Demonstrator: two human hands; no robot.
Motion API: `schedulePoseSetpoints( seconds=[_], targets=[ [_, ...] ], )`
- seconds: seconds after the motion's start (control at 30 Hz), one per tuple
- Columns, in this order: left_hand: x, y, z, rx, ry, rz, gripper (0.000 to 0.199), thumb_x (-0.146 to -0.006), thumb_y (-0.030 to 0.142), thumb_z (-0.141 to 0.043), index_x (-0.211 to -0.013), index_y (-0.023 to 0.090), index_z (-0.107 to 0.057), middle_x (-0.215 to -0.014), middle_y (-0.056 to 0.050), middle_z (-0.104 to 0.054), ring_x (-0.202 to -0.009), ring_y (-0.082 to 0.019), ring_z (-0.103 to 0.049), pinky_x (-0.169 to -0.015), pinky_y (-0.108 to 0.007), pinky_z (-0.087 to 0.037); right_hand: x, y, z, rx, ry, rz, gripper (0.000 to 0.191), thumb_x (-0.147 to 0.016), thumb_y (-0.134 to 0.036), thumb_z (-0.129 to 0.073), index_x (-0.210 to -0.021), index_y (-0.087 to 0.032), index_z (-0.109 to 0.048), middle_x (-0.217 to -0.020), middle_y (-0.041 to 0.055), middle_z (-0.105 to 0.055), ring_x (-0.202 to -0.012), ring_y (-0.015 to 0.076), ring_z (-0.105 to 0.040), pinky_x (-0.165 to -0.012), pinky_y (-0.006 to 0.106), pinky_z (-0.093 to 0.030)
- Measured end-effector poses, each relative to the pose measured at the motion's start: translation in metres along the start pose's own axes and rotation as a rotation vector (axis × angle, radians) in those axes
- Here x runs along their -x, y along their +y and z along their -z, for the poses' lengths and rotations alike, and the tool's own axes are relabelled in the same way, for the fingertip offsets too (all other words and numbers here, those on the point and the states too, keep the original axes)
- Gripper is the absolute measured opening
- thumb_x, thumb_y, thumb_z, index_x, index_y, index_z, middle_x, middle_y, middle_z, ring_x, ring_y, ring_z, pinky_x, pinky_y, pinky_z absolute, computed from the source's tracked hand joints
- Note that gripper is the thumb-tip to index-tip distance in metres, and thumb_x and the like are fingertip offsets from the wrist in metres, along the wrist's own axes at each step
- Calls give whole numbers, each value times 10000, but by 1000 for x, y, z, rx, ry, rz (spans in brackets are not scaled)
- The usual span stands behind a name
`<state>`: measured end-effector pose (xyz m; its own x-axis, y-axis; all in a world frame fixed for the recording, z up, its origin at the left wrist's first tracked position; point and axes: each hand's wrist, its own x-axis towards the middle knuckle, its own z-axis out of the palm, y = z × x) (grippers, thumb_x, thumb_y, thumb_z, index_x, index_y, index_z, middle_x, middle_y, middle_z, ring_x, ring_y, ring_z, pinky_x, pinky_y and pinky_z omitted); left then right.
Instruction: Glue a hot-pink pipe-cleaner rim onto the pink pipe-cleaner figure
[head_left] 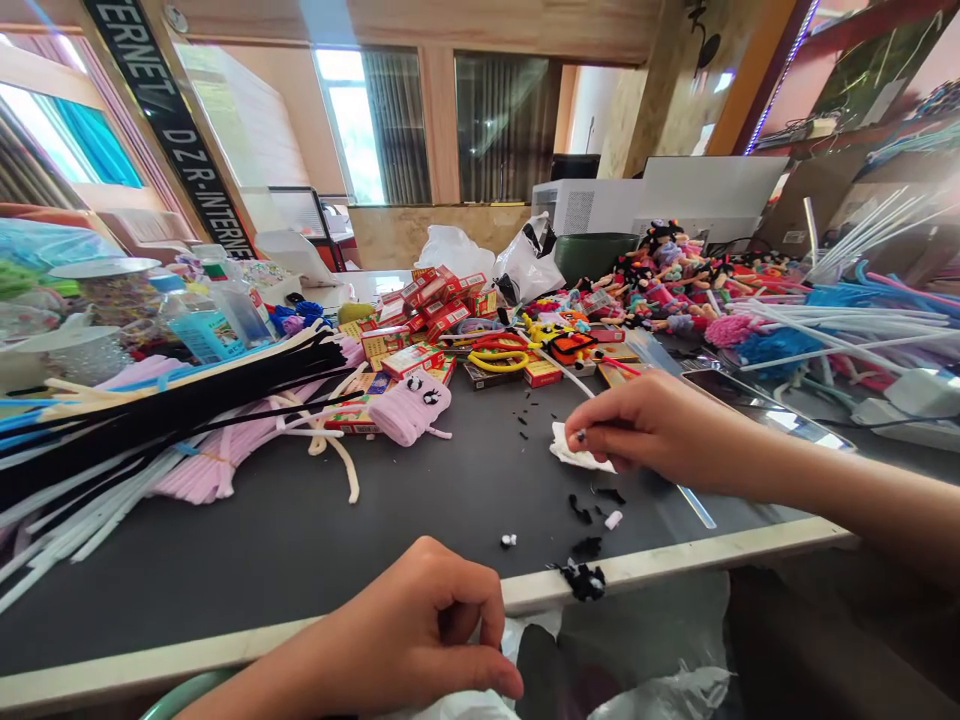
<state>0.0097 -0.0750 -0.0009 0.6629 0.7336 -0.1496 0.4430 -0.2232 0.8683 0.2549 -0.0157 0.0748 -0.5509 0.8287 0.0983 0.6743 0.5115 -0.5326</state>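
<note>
My right hand (645,425) pinches a small dark bit between thumb and fingertips, just above a crumpled white tissue (579,450) on the dark grey table (300,570). Loose black fuzzy scraps (582,580) lie at the table's front edge, below that hand, with a tiny white-and-black bead (508,540) close by. My left hand (420,620) rests curled over the front edge, its fingers closed on nothing visible. A pink pipe-cleaner figure (412,408) with black-and-white eyes lies up the table from it.
Bundles of black, white and pink pipe cleaners (172,420) cover the left side. Red matchboxes (427,310) and finished pipe-cleaner dolls (675,285) crowd the back. A phone (765,405) lies at the right, and plastic bags (630,640) hang below the front edge.
</note>
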Motion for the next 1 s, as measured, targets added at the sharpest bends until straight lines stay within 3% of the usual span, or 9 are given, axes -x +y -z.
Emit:
schedulePoseSetpoints(
  seconds=[0.17,0.27,0.33,0.4,0.5,0.57,0.73,0.9,1.0],
  targets=[
    [-1,0,-1,25,30,-11,633,-638,776,-669,-538,165,-537,-430,90,-326,-435,-70,-269,-455,-220,-221,12,6,2,11,41,48,239,-796,-234,-475,-723,-179,-696,-529,-18,-634,-450,113,-568,-440,200,-394],
    [-1,0,-1,38,37,-24,606,-659,738,-689,-540,161,-546,-434,95,-325,-438,-68,-261,-459,-218,-222,23,6,-9,34,50,149,231,-819,-177,-469,-724,-187,-680,-555,-22,-639,-472,99,-569,-473,193,-388],
    [-1,0,-1,46,34,-32,609,-661,744,-682,-545,160,-554,-433,97,-320,-437,-67,-259,-460,-218,-224,34,3,-25,119,-30,294,217,-821,-100,-495,-718,-187,-665,-582,-25,-641,-502,92,-568,-497,193,-377],
    [0,0,0,42,33,-28,621,-659,757,-672,-545,159,-550,-432,97,-321,-437,-66,-263,-472,-219,-236,46,-1,-45,262,-222,397,189,-777,-24,-566,-753,-185,-663,-676,-17,-679,-568,103,-601,-506,205,-374],
    [0,0,0,24,32,-12,637,-657,767,-667,-537,155,-537,-437,95,-334,-444,-64,-273,-510,-219,-263,61,-4,-75,509,-437,513,109,-744,-74,-716,-743,-167,-658,-657,-27,-683,-527,114,-601,-436,249,-349],
    [0,-2,0,9,34,-21,638,-663,765,-665,-535,154,-534,-443,92,-340,-448,-64,-276,-517,-218,-267,68,0,-92,625,-478,577,123,-710,-90,-754,-714,-172,-663,-624,-43,-687,-482,108,-587,-414,255,-355],
    [0,-5,0,-8,27,-44,634,-670,764,-662,-543,152,-550,-445,94,-319,-442,-62,-269,-487,-208,-246,78,19,-121,723,-361,547,141,-667,-27,-693,-693,-166,-684,-584,-2,-693,-440,129,-583,-382,284,-340],
    [-1,-5,0,-14,22,-76,621,-702,748,-649,-555,151,-558,-450,92,-332,-438,-59,-266,-454,-198,-226,83,44,-133,751,-189,501,183,-646,-15,-605,-701,-187,-637,-590,7,-679,-435,149,-589,-366,302,-301],
    [-1,-6,-1,-28,12,-101,601,-712,722,-665,-553,150,-568,-452,93,-330,-439,-57,-272,-454,-195,-232,86,57,-138,763,-96,497,214,-667,-7,-552,-735,-186,-647,-571,14,-679,-449,174,-603,-405,311,-351]
  ],
)
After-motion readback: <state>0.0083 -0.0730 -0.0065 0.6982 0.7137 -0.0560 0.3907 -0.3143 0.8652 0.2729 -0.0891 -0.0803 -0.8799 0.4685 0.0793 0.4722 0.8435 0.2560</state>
